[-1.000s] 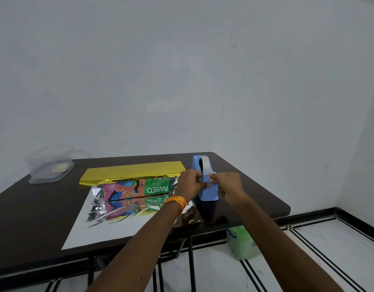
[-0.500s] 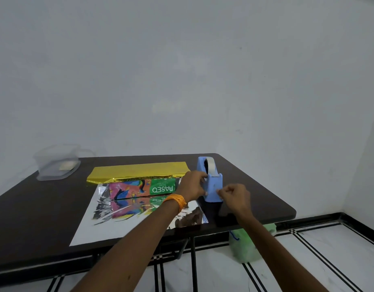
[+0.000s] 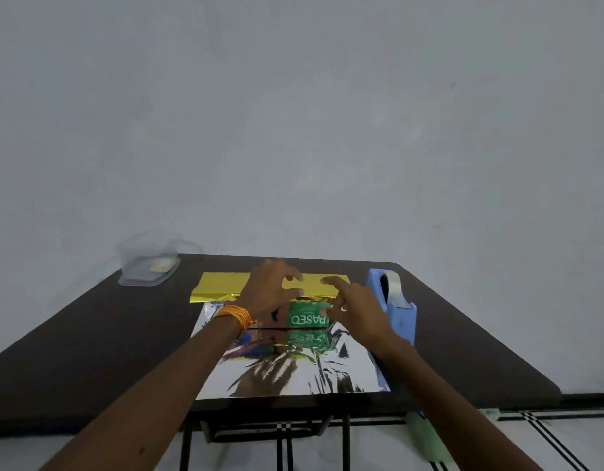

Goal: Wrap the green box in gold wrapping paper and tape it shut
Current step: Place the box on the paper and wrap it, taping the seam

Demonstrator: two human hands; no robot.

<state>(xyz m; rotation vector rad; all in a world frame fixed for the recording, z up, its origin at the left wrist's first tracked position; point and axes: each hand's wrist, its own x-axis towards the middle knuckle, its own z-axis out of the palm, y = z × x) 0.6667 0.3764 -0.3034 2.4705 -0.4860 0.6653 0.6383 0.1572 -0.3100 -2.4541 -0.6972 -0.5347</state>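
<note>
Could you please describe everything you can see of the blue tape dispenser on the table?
The blue tape dispenser looks like moulded plastic, with a rounded hump at the far end and a lower squared end facing the camera. A pale roll of tape sits in its slot. It stands upright on the dark table, just right of the silver-backed wrapping paper. The right hand overlaps its left side in view; whether they touch cannot be told.

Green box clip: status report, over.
Left hand open over gold foil wrapping paper; right hand index out, tape unclear. Green printed cardboard box front face uncovered. Blue plastic tape dispenser alongside.
</note>
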